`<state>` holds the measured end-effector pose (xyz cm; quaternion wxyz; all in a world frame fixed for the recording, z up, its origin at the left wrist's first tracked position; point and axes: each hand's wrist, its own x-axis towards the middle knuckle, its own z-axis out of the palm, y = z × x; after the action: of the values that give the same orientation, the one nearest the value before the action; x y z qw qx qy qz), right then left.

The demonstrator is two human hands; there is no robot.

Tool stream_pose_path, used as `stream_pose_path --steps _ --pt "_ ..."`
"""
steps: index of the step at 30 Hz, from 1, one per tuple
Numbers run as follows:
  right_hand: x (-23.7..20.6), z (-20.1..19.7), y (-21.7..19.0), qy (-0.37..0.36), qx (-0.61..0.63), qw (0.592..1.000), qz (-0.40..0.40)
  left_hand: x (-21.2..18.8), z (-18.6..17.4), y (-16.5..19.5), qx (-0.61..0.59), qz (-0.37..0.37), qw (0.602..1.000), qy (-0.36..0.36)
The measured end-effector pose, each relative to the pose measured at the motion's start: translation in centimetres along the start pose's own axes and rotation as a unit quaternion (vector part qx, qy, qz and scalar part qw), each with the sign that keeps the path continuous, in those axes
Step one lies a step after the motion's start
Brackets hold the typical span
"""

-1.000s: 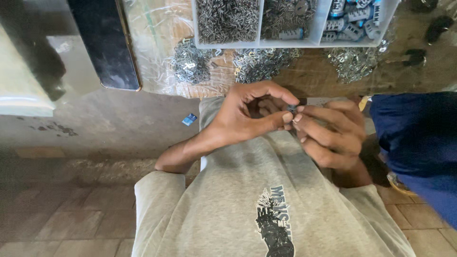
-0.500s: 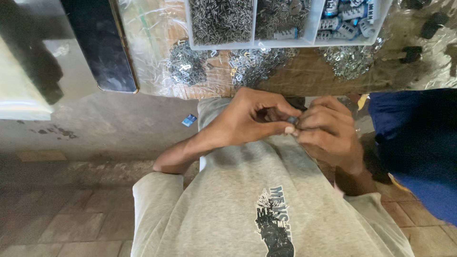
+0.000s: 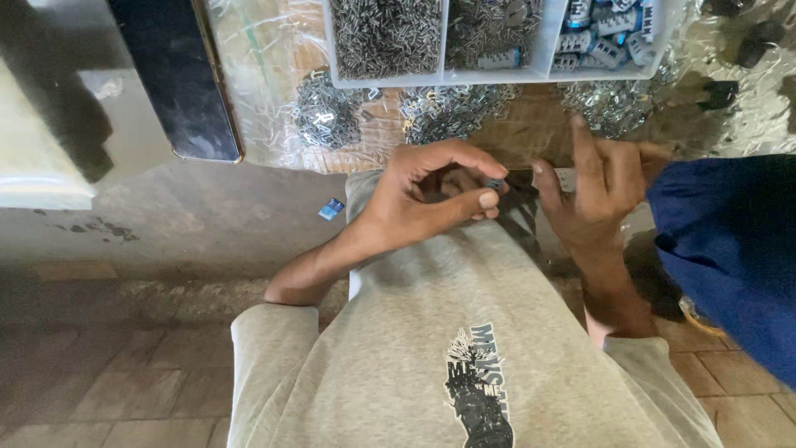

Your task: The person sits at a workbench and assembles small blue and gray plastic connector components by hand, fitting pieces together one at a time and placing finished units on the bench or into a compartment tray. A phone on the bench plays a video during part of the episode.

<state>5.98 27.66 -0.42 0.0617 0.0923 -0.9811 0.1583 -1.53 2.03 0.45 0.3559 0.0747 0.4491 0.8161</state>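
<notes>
As seen from above, looking down past a grey t-shirt (image 3: 431, 348) w/ a dark chest print, two bare hands work just in front of the wearer's body. Left hand (image 3: 423, 195) is curled, thumb and forefinger pinched together on a small dark metal part (image 3: 496, 183), held at the fingertips approx. between both hands. Right hand (image 3: 601, 187) has fingers spread and apart, holding nothing visible, fingertips near the part but not clamped on it. Judgement: this looks like a small-parts assembly step, mid-handling; the next move likely calls for a fine two-finger grip to line the piece up. Part is too small to tell its long axis for sure; it seems to point right, toward the other hand. Farther out, loose piles of silvery metal clips (image 3: 323, 112) lie on plastic sheet, then a white divided tray (image 3: 497, 76) w/ pins and blue-grey pieces. A blue sleeve (image 3: 730, 249) sits at right.
</notes>
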Motion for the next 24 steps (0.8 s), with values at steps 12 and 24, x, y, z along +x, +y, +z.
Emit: stream_pose_path --steps 12,24 --pt "1.6 -0.6 -0.6 0.015 0.042 0.987 -0.154 -1.1 -0.2 -0.3 -0.037 -0.011 0.999 0.025" --pt "7.0 -1.1 -5.1 0.068 0.388 0.913 -0.108 -1.1 -0.1 -0.9 -0.050 0.005 0.998 0.041"
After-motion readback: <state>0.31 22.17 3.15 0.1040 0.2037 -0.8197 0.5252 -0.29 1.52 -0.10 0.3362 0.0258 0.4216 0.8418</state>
